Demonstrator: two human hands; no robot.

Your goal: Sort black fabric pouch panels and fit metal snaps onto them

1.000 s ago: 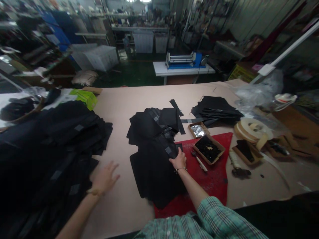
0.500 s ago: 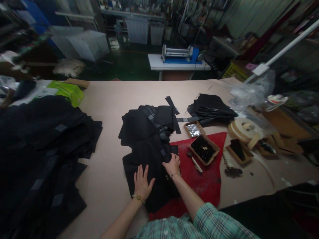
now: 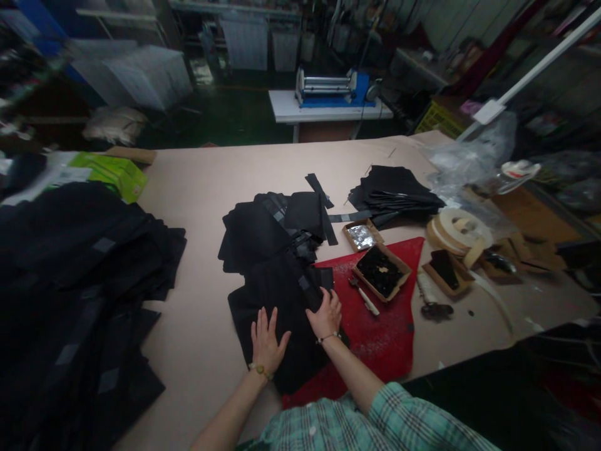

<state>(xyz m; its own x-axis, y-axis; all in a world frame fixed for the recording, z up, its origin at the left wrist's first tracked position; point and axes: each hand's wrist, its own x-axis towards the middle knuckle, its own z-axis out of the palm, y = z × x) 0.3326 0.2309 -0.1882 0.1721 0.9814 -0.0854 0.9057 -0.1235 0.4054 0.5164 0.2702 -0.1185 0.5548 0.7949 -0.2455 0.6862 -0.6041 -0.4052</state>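
A black fabric piece (image 3: 277, 294) with a grey tab lies on the tan table (image 3: 211, 181), partly over a red mat (image 3: 385, 326). My left hand (image 3: 267, 341) lies flat on it with fingers spread. My right hand (image 3: 325, 314) rests on the fabric's right edge by the grey tab, fingers curled down on the cloth. More black pieces (image 3: 272, 225) are piled just beyond.
A big heap of black pieces (image 3: 70, 282) covers the table's left. On the right are a box of dark bits (image 3: 381, 272), a small box of shiny bits (image 3: 360, 235), a white-handled tool (image 3: 364, 295), a tape roll (image 3: 457, 228), another black stack (image 3: 397, 191) and a green box (image 3: 110, 172).
My left hand came in from the table's left and landed flat on the black piece. My right hand stayed on the fabric's right edge, shifting slightly toward me.
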